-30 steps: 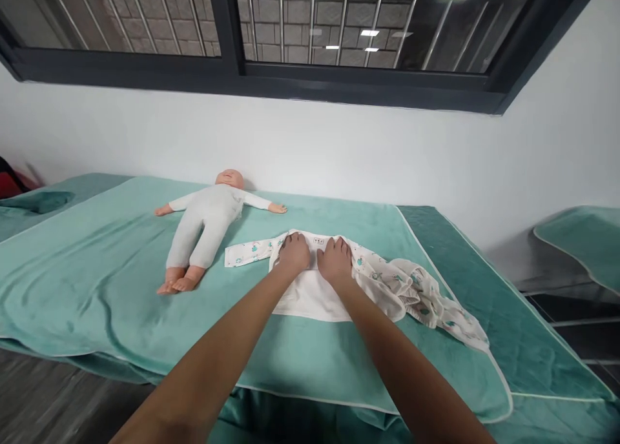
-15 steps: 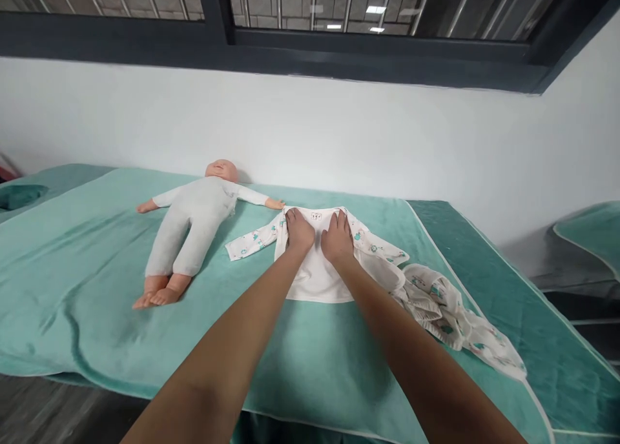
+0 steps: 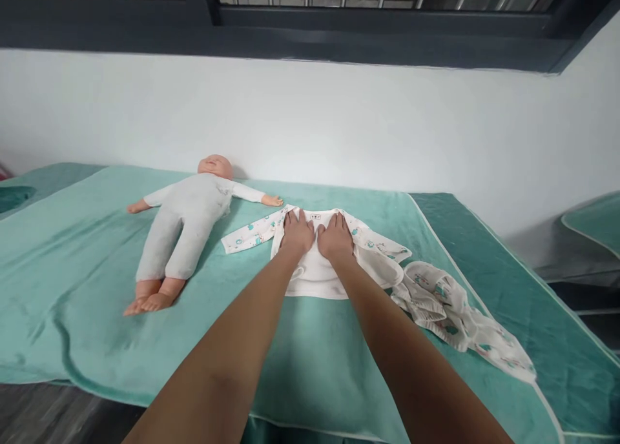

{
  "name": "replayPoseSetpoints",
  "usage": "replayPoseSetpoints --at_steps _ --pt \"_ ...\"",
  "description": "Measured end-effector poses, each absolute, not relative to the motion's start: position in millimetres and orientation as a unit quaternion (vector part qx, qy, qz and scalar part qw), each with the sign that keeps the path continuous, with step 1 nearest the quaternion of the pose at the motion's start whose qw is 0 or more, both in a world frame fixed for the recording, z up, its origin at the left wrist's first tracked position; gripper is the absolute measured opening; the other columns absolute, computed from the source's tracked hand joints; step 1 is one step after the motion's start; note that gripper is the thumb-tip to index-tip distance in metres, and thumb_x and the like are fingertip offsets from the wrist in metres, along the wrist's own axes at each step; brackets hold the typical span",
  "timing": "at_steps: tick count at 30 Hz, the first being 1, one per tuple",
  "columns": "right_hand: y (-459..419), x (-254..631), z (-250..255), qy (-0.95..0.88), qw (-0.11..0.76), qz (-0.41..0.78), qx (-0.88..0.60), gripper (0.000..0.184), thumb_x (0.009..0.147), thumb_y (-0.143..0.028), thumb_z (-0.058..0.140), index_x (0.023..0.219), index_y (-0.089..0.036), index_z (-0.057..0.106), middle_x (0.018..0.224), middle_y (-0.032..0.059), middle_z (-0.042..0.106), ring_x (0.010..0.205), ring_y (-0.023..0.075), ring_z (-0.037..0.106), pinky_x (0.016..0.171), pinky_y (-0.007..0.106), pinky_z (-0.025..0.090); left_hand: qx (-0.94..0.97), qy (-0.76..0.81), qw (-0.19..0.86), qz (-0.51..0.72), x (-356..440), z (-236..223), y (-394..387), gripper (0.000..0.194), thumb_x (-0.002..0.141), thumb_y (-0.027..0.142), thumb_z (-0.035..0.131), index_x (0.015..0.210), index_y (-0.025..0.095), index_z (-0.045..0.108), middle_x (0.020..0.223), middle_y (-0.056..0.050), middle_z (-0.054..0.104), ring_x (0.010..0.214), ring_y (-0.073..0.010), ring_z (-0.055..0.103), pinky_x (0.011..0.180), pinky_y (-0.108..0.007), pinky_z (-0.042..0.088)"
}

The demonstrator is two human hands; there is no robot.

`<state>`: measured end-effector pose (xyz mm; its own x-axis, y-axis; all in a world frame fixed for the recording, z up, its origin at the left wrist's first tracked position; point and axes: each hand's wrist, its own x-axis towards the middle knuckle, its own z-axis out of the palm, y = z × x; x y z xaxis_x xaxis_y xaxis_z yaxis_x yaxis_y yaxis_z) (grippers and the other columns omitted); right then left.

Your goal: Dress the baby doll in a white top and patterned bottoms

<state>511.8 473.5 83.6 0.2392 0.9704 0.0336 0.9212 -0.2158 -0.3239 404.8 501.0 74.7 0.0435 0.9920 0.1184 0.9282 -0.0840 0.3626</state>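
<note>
A small white baby shirt [image 3: 317, 273] lies spread open on the green cover, its printed sleeves stretched out to both sides. My left hand [image 3: 296, 232] rests flat on the upper left part of the shirt, fingers extended toward the collar. Beside it, my right hand [image 3: 336, 236] presses on the upper right part, fingers also laid out straight. A small gap between the hands shows the collar label. To the left lies a baby doll [image 3: 194, 202] on its back in a white suit, one arm reaching close to the shirt's left shoulder.
Crumpled printed baby clothing [image 3: 455, 308] lies right of the shirt. The light green cover [image 3: 97, 270] spreads over the bed, with a darker green strip [image 3: 504, 289] at the right. Behind stand a white wall [image 3: 310, 121] and a dark window frame [image 3: 368, 37].
My fingers have flattened and spread a little on the shirt, near the collar. The camera view has tilted slightly downward. The doll and the crumpled clothing stay in place.
</note>
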Motion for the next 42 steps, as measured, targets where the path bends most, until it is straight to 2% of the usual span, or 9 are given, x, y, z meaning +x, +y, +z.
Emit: replayPoseSetpoints --at_steps 9,16,21,25,31,34,36,39,42 --pt "474.2 510.1 79.8 -0.612 0.145 0.063 -0.775 0.069 0.101 -0.035 0.025 0.159 0.003 0.023 0.167 0.0184 0.021 0.155 0.027 0.02 0.126 0.037 0.015 0.716 0.682 0.053 0.136 413.3 79.6 487.2 0.063 0.1 0.027 0.028 0.155 -0.002 0.031 0.161 -0.028 0.031 0.153 -0.0356 0.028 0.124 -0.051 0.026" --pt "467.9 507.5 77.7 -0.638 0.144 0.023 -0.756 0.064 0.102 -0.029 0.028 0.155 0.006 0.031 0.163 0.0243 0.027 0.153 0.0305 0.025 0.124 0.043 0.019 0.715 0.696 0.023 0.059 421.3 91.0 473.2 0.063 0.101 0.035 0.034 0.149 -0.005 0.04 0.154 -0.036 0.035 0.147 -0.0427 0.037 0.117 -0.058 0.032" --pt "456.7 506.6 78.5 -0.703 0.133 -0.008 -0.698 0.056 0.101 -0.02 0.03 0.148 0.007 0.043 0.161 0.0245 0.033 0.154 0.0295 0.024 0.125 0.044 0.014 0.714 0.7 0.002 0.008 424.9 96.4 459.7 0.056 0.095 0.009 0.035 0.151 0.002 0.043 0.154 -0.033 0.038 0.146 -0.0398 0.041 0.114 -0.057 0.036" --pt "447.6 508.6 79.9 -0.735 0.117 -0.007 -0.668 0.055 0.101 -0.017 0.029 0.148 0.005 0.044 0.16 0.0237 0.035 0.153 0.0282 0.026 0.124 0.043 0.019 0.708 0.706 -0.012 -0.018 430.7 92.6 448.0 0.062 0.092 0.009 0.041 0.153 0.002 0.038 0.154 -0.035 0.038 0.145 -0.0443 0.04 0.103 -0.061 0.045" --pt "424.7 515.7 81.9 -0.768 0.095 0.01 -0.633 0.055 0.103 -0.022 0.026 0.151 -0.003 0.042 0.162 0.0168 0.034 0.153 0.0237 0.027 0.123 0.039 0.023 0.732 0.681 -0.017 -0.031 427.1 92.6 425.8 0.063 0.087 0.008 0.05 0.15 0.002 0.044 0.149 -0.033 0.046 0.141 -0.0482 0.042 0.104 -0.069 0.04" --pt "414.3 520.1 80.0 -0.781 0.088 0.017 -0.619 0.058 0.105 -0.034 0.028 0.154 -0.006 0.04 0.164 0.0152 0.031 0.155 0.0239 0.024 0.124 0.039 0.022 0.746 0.665 -0.018 -0.016 411.4 99.1 418.0 0.056 0.093 0.011 0.044 0.148 0.002 0.046 0.147 -0.034 0.048 0.136 -0.046 0.048 0.1 -0.065 0.043" --pt "411.0 521.6 78.7 -0.783 0.085 0.017 -0.616 0.061 0.105 -0.038 0.028 0.155 -0.005 0.038 0.165 0.0159 0.028 0.155 0.0256 0.021 0.124 0.042 0.02 0.76 0.65 -0.022 0.001 398.9 105.0 415.4 0.052 0.096 0.013 0.038 0.146 0.006 0.05 0.151 -0.03 0.046 0.137 -0.0421 0.048 0.104 -0.064 0.04" --pt "410.3 521.0 78.4 -0.782 0.073 0.021 -0.619 0.063 0.105 -0.042 0.025 0.157 -0.005 0.034 0.167 0.0155 0.023 0.156 0.0264 0.018 0.125 0.043 0.017 0.78 0.624 -0.037 0.028 380.2 112.8 417.9 0.05 0.097 0.014 0.034 0.143 0.014 0.054 0.162 -0.018 0.036 0.149 -0.0357 0.032 0.116 -0.062 0.027" --pt "410.7 518.9 79.6 -0.779 0.059 0.023 -0.624 0.064 0.105 -0.042 0.025 0.158 -0.007 0.032 0.167 0.0144 0.021 0.157 0.0254 0.016 0.125 0.043 0.017 0.777 0.618 -0.033 0.113 358.2 114.8 430.1 0.054 0.093 0.01 0.037 0.144 0.017 0.051 0.166 -0.013 0.028 0.156 -0.0314 0.018 0.122 -0.061 0.017"
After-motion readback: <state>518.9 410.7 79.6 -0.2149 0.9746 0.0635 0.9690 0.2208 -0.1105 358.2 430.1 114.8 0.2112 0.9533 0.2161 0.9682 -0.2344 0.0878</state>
